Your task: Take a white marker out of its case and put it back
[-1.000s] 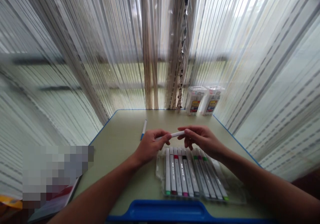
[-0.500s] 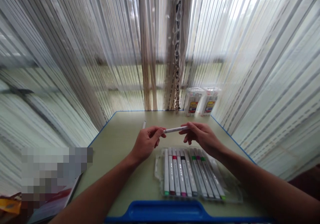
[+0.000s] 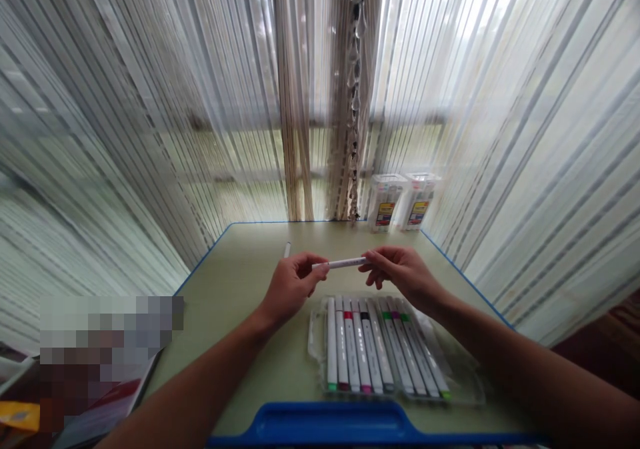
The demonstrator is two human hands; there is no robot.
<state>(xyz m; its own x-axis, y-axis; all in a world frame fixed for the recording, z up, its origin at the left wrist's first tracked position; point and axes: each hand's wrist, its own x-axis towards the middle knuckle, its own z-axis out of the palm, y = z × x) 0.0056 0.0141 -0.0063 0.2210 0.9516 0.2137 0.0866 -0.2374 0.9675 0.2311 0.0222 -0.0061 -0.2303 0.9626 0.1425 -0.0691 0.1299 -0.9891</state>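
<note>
A white marker [image 3: 345, 262] is held level above the desk, one end in each hand. My left hand [image 3: 295, 279] pinches its left end between thumb and fingers. With thumb and index finger, my right hand [image 3: 397, 269] grips the right end, the other fingers loosely curled. Below the hands lies a clear plastic case [image 3: 316, 335] with a row of several white and grey markers [image 3: 367, 352], their ends and bands in green, red, purple and black. Behind my left hand, another white marker [image 3: 287, 249] rests on the desk.
The pale green desk [image 3: 235, 362] has a blue edge and a blue recessed handle [image 3: 330, 422] at the front. Two clear marker boxes [image 3: 385, 202] stand at the back right. String curtains [image 3: 240, 102] hang behind. A yellow item [image 3: 19, 415] and a blurred-out object sit at left.
My right hand has shifted slightly left along the marker, closer to my left hand. The marker stays between both hands, and the case has not moved.
</note>
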